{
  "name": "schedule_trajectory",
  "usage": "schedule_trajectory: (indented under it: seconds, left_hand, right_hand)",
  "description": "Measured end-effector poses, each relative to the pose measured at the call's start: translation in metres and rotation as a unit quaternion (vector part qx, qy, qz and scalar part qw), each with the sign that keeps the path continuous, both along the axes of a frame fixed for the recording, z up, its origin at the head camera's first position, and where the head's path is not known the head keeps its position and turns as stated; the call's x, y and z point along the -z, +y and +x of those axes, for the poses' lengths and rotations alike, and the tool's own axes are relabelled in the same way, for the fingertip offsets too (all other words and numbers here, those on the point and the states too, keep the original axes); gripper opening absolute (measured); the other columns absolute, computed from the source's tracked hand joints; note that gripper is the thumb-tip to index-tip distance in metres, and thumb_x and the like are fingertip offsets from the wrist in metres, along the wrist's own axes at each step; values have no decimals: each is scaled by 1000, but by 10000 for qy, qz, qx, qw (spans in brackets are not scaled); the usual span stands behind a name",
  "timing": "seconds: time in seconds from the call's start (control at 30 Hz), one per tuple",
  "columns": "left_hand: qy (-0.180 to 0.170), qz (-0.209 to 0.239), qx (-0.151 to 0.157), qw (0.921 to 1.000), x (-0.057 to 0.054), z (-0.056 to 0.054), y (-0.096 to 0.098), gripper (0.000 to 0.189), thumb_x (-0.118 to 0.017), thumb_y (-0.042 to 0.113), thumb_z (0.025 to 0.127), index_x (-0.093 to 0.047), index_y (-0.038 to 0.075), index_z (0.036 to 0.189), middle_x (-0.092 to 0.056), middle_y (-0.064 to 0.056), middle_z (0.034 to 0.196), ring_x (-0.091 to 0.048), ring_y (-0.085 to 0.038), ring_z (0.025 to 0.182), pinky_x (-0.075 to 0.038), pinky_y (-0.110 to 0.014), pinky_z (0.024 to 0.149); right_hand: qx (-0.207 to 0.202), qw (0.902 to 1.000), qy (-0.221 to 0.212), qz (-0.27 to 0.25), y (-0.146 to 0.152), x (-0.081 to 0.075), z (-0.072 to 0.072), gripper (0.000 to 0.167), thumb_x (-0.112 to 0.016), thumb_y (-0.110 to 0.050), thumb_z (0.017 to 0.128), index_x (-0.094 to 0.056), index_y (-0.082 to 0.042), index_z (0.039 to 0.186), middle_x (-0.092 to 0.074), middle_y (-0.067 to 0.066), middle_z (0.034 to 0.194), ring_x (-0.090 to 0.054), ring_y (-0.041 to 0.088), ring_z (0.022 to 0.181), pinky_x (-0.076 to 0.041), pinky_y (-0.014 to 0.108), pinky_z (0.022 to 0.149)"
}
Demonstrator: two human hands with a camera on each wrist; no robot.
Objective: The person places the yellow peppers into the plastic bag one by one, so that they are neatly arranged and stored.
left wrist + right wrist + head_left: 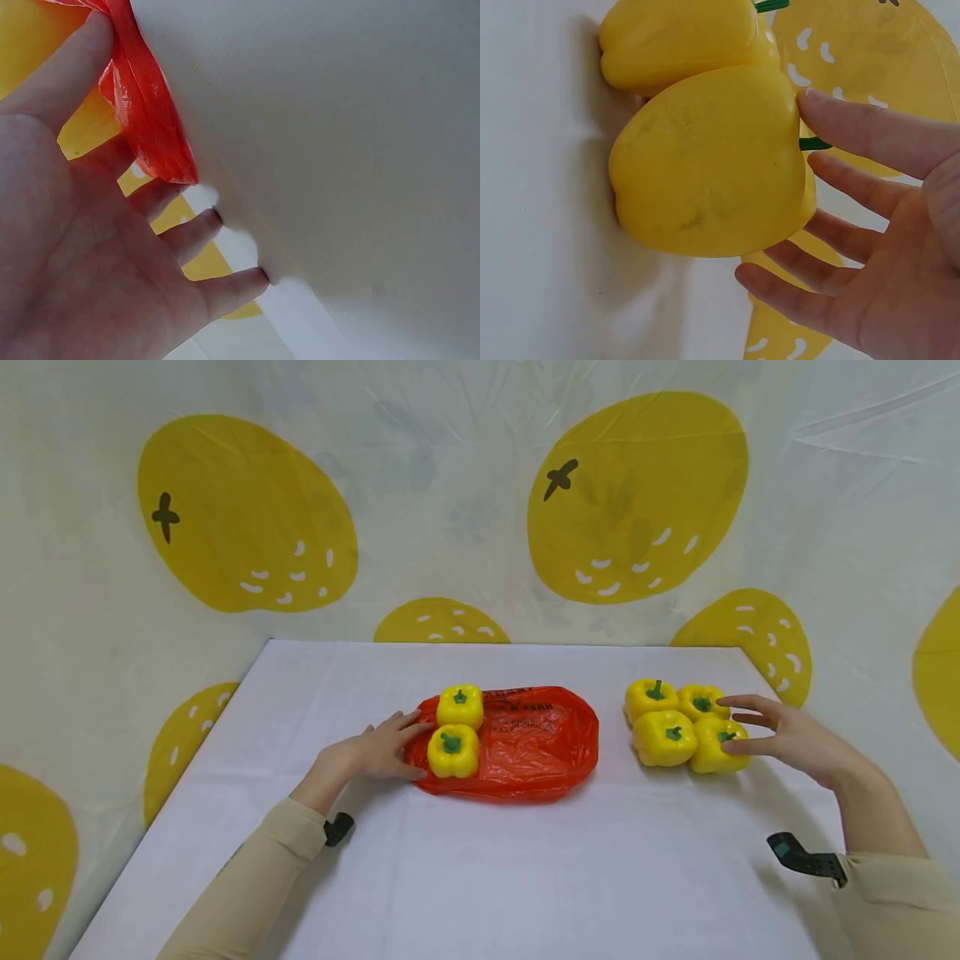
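Right hand (801, 742), wide and holding nothing, hangs over the right-front pepper (711, 760) of four from its right side, much nearer than the spread left hand (378, 750) touching the red bag's (542, 752) left end.

On the near side of the left hand (381, 752) and the right hand (801, 742), the table (480, 877) left room to pass, as did its strip between bag (543, 747) and four peppers (663, 739), but those four, packed inward of the right hand, and two peppers (454, 752), just inward of the left, stood in the way.
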State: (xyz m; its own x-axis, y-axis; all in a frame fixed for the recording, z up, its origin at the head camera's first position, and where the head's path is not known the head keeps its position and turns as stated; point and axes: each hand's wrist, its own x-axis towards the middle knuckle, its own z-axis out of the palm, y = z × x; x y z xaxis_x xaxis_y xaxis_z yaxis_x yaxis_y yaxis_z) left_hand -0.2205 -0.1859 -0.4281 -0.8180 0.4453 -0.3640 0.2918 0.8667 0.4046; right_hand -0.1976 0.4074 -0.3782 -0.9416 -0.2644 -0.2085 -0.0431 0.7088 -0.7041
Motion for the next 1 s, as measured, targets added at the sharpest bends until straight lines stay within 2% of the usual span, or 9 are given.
schedule_trajectory:
  seconds: [0.33,0.57,0.63,0.7,0.77,0.8,0.83,0.9,1.0]
  left_hand:
    - [-39,-66,-10,10000,2,-2,0,87,-76,41,91,-32,20,162,-14,-14,170,-9,-45,154,-12,-77,113]
    - [-44,-81,-26,10000,1,-2,0,87,-76,41,91,-32,20,162,-14,-14,170,-9,-44,154,-12,-76,113]
    - [-54,-74,-23,10000,0,-2,1,87,-76,41,91,-32,20,162,-14,-14,170,-9,-45,154,-12,-77,113]
    - [-58,-74,-11,10000,-1,-2,1,87,-76,41,91,-32,19,162,-14,-14,170,-9,-45,154,-12,-77,113]
    - [-54,-68,1,10000,-1,-1,1,87,-76,41,91,-32,19,162,-14,-14,170,-9,-45,154,-12,-77,113]
    - [-56,-62,7,10000,-1,-1,1,87,-76,41,91,-32,19,162,-14,-14,170,-9,-45,154,-12,-77,113]
    - [-57,-59,9,10000,-1,-1,1,87,-76,41,91,-32,19,162,-15,-14,170,-9,-45,153,-12,-77,113]
    - [-67,-55,14,10000,-1,-1,1,87,-76,42,91,-32,19,162,-14,-14,170,-9,-45,153,-12,-77,113]
    - [-68,-53,15,10000,-2,-1,1,87,-76,41,91,-32,19,162,-14,-14,170,-9,-45,153,-12,-77,113]
  right_hand:
    - [-19,10000,-15,4,1,0,4,76,-72,-26,97,-30,-1,156,-30,35,156,-26,57,140,-28,81,97]
    - [-65,9995,293,80,6,0,8,74,-75,-21,95,-35,-1,153,-40,31,151,-38,42,133,-36,74,98]
    - [-154,9991,352,161,6,1,8,73,-76,-21,94,-37,-1,153,-43,29,150,-40,40,132,-41,67,99]
    - [-260,9984,404,285,7,2,9,73,-78,-21,93,-40,-2,152,-45,27,150,-42,41,132,-48,53,100]
    - [-361,9975,441,407,7,2,10,72,-79,-21,92,-42,-3,151,-45,26,149,-43,43,131,-51,39,95]
    - [-399,9973,442,431,7,3,10,72,-80,-21,91,-42,-3,150,-45,26,150,-43,44,131,-52,38,94]
    - [-435,9971,435,455,7,3,11,72,-80,-21,91,-43,-3,150,-43,27,150,-42,45,131,-53,39,94]
    - [-487,9972,393,417,6,4,12,72,-80,-20,91,-43,-3,150,-41,29,151,-41,49,132,-52,53,97]
    - [-532,9973,345,359,5,6,13,72,-80,-20,91,-42,-2,150,-39,32,151,-39,53,132,-44,72,96]
